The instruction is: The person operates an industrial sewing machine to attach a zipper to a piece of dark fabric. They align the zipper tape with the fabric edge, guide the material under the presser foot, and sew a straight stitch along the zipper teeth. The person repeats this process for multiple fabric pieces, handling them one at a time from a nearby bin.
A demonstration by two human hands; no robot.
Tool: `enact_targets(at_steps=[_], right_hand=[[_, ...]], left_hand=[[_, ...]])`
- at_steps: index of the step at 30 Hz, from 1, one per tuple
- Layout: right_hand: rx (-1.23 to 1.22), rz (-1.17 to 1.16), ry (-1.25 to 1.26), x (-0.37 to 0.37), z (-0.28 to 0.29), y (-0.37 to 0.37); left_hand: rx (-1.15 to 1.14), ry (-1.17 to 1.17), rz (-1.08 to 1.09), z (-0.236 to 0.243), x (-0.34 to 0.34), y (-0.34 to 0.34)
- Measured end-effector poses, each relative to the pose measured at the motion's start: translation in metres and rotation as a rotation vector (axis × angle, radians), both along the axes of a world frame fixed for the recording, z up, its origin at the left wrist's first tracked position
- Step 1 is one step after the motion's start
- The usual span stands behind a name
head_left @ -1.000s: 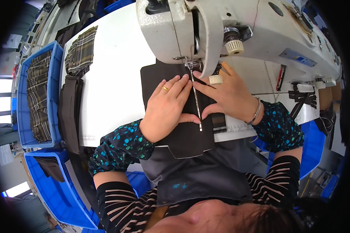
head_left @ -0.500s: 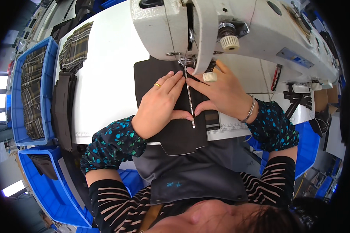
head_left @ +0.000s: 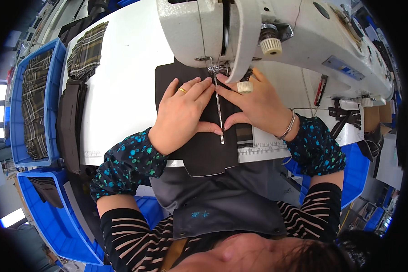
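Note:
A long metal zipper [head_left: 219,113] lies lengthwise on dark brown fabric [head_left: 204,161], its top end under the presser foot [head_left: 217,68] of a white sewing machine [head_left: 186,31]. My left hand [head_left: 177,115] lies open on the fabric left of the zipper, fingertips near the foot and thumb by the zipper's lower end. My right hand [head_left: 263,109] is open on the other side, index finger and thumb touching along the zipper, its upper fingers partly behind the machine's knob. A striped plaid piece [head_left: 244,136] shows beneath the fabric by my right hand.
On the left are plaid pieces [head_left: 86,47], folded dark fabric [head_left: 69,127], a bin of plaid fabric [head_left: 36,104] and a blue bin [head_left: 54,231]. On the right are red thread snips [head_left: 320,88], dark zipper strips [head_left: 342,115] and another blue bin [head_left: 353,177].
The fabric and zipper have slid slightly forward under the presser foot, with both my hands moving along on them. The whole view has also shifted a little.

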State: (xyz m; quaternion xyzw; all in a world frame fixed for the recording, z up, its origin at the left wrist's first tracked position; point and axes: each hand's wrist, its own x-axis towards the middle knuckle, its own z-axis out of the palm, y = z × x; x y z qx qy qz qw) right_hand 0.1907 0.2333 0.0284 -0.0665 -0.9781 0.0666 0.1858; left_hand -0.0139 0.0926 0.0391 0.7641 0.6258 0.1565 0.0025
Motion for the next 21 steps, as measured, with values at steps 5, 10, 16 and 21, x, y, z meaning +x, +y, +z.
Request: enact_targets(at_steps=[5,10,16,21], right_hand=[[-0.010,-0.007,-0.005,-0.001,-0.001,0.001],[0.053,-0.017,0.038,0.000,-0.002,0.002],[0.068,-0.119,-0.020,0.000,0.012,-0.001],[0.091,-0.094,-0.064,0.002,0.010,-0.005]], left_hand=[[-0.009,0.007,0.006,0.000,-0.002,0.002],[-0.028,0.006,-0.001,0.000,-0.003,0.002],[-0.012,0.018,0.009,0.001,-0.001,0.000],[0.033,-0.045,0.021,-0.006,0.002,-0.009]])
